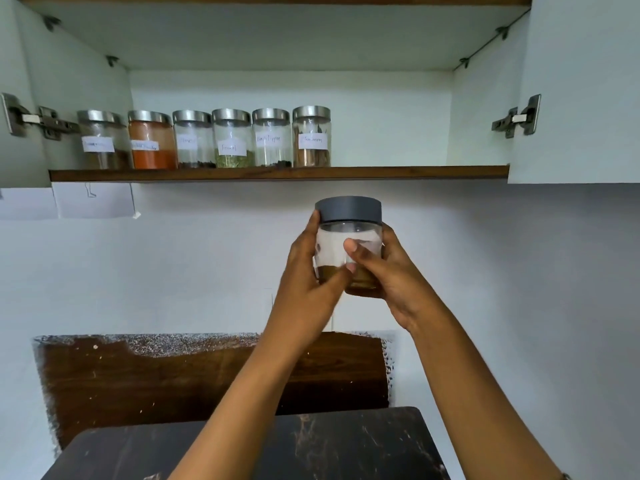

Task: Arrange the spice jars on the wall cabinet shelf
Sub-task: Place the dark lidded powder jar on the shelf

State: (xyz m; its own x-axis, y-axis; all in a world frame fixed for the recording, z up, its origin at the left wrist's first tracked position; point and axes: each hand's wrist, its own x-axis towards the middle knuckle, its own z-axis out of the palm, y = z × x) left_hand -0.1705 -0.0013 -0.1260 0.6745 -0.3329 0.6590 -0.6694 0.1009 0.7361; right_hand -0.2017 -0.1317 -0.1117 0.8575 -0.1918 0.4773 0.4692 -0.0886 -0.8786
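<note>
The grey-lidded jar (349, 237) contains brown powder at its base. Long axis vertical, lid up. The left hand (308, 271) and right hand (388, 271) fingers clamp its sides.

Both hands (313, 271) grip grey-lidded jar (348, 237) (below shelf (415, 172)).

Your left hand (308, 271) & right hand (391, 271) cover much of the grey-lidded jar (349, 237); the white patch on its front sits partly behind your thumbs, no text readable; your fingers on the far side are hidden. Leftmost shelf jar (100, 140): label smeared, can't read; orange-powder jar (151, 140): writing too blurry; third jar (192, 138): lettering too faint. Left door (14, 98) & right door (585, 88) cut by the frame edges; worktop (346, 445) and both forearms cut off at btm.
</note>
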